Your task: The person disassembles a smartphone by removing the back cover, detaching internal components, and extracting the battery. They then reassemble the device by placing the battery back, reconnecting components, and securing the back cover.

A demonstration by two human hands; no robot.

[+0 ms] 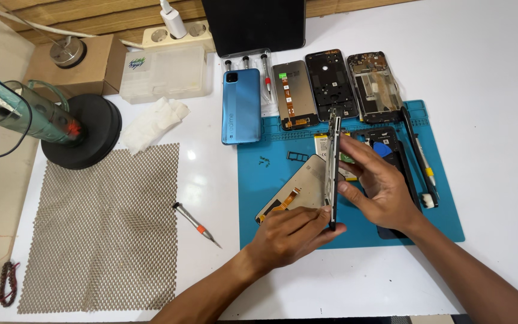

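Observation:
Both my hands hold a dark phone frame (pixel 333 162) turned on its edge above the blue work mat (pixel 259 198). My left hand (pixel 292 235) grips its near lower end. My right hand (pixel 379 186) presses fingers and thumb against its right side. A detached screen panel (pixel 295 195) with an orange flex cable lies on the mat just left of the frame. A yellow-labelled battery (pixel 322 144) shows behind the frame.
A blue phone back cover (pixel 241 105), another screen (pixel 294 95) and two bare frames (pixel 331 84) lie at the mat's far edge. A screwdriver (pixel 196 224) rests left of the mat, beside a mesh pad (pixel 103 228). Tools (pixel 421 159) lie at the mat's right.

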